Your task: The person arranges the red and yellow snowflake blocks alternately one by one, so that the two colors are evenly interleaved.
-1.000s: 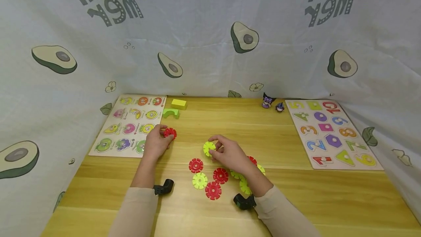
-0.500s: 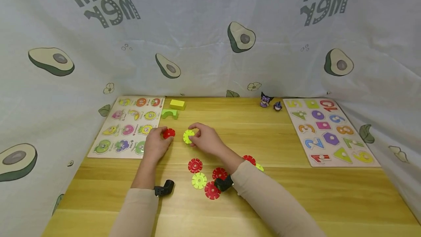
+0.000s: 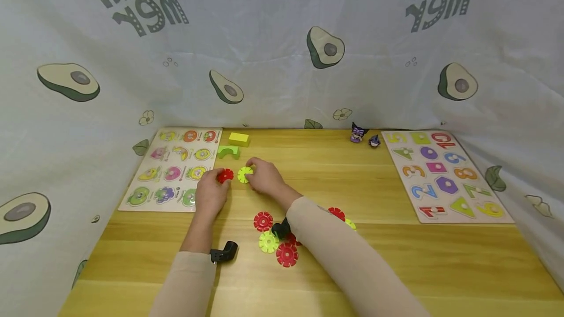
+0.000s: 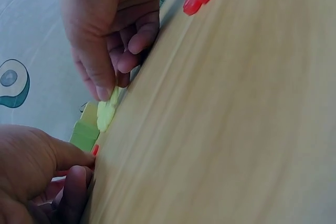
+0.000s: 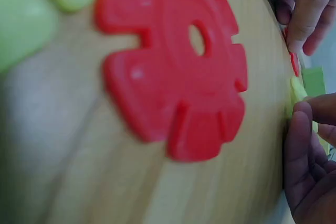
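Note:
My left hand (image 3: 211, 193) pinches a red notched plastic disc (image 3: 226, 175) beside the fruit puzzle board's right edge. To its right, my right hand (image 3: 265, 176) pinches a yellow notched disc (image 3: 244, 174) between thumb and fingers, close over the table. The two discs are a small gap apart in the head view. In the left wrist view the yellow disc (image 4: 107, 113) stands tilted under the right thumb, and only a sliver of the red disc (image 4: 95, 150) shows at the left fingertips. The right wrist view shows both hands at its right edge.
Loose red discs (image 3: 287, 255) and yellow discs (image 3: 268, 242) lie nearer me, some hidden under my right sleeve. A green arch block (image 3: 228, 151) and yellow block (image 3: 239, 139) stand behind the hands. The fruit board (image 3: 150, 185) lies left, a number board (image 3: 445, 185) right, two small figurines (image 3: 358, 133) at the back.
My right hand has carried the yellow disc left and away from me, up beside the red one. The left hand has stayed almost in place, holding its red disc.

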A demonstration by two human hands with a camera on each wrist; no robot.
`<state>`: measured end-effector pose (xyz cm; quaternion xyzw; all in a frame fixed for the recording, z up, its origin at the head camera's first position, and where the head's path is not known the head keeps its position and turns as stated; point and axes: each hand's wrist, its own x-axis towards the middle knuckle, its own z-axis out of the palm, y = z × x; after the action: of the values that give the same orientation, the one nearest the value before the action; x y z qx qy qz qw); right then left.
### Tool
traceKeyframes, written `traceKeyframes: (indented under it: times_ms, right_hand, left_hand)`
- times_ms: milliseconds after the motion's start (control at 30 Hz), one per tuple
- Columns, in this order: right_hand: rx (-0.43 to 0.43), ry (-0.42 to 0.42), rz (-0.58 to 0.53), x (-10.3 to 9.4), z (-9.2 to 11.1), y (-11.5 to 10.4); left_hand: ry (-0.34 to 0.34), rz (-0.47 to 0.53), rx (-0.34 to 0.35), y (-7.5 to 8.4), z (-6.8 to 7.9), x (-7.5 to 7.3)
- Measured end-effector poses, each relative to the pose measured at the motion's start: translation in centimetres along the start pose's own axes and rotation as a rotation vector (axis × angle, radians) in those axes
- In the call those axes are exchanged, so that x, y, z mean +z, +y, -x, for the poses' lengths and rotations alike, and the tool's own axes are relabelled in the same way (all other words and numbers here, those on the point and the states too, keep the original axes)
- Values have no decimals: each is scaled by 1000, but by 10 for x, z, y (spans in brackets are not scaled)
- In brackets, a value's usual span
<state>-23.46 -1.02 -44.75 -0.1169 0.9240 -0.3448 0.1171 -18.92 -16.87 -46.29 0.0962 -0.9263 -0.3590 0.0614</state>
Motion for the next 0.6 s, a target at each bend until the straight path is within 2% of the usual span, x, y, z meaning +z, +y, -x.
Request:
traceKeyframes:
  times_ms: [100, 300, 367, 433, 600]
  right_hand:
    - [8, 4, 29, 0, -4, -4]
    - [79, -7, 111, 1, -6, -6]
    - [92, -10, 100, 2, -6, -3]
    - [97, -34, 37, 1, -6, 1]
    - [90, -120, -231, -4, 1, 13]
  left_hand:
    - [13, 1, -6, -1, -1, 0]
    - [3, 12, -23, -2, -1, 1]
    - [0, 19, -20, -2, -1, 1]
    - [2, 21, -13, -2, 0, 2]
    - [5, 48, 30, 1, 1, 4]
